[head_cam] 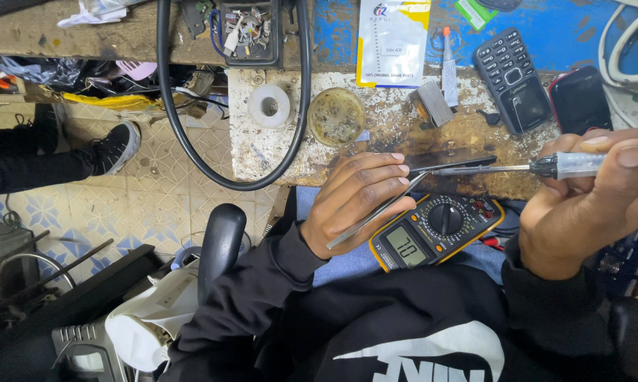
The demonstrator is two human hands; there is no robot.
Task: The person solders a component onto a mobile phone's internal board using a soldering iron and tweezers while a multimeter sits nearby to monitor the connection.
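My left hand (pixel 358 201) grips metal tweezers (pixel 375 212) whose tips reach toward a thin dark strip (pixel 460 164) at the worn workbench's front edge. My right hand (pixel 588 198) holds a soldering iron (pixel 545 167) level, its metal tip pointing left and meeting the tweezers' tips beside the strip. Under both hands, on my lap, lies a yellow multimeter (pixel 435 233) with a lit display and a round dial.
On the bench (pixel 262 152) stand a white tape roll (pixel 269 106), a round dirty tin (pixel 336 117), a small metal block (pixel 432 104), a white packet (pixel 392 42), a keypad phone (pixel 513 81) and a dark phone (pixel 579 99). A black cable (pixel 170 106) loops at left. Another person's shoe (pixel 117 147) rests on the tiled floor.
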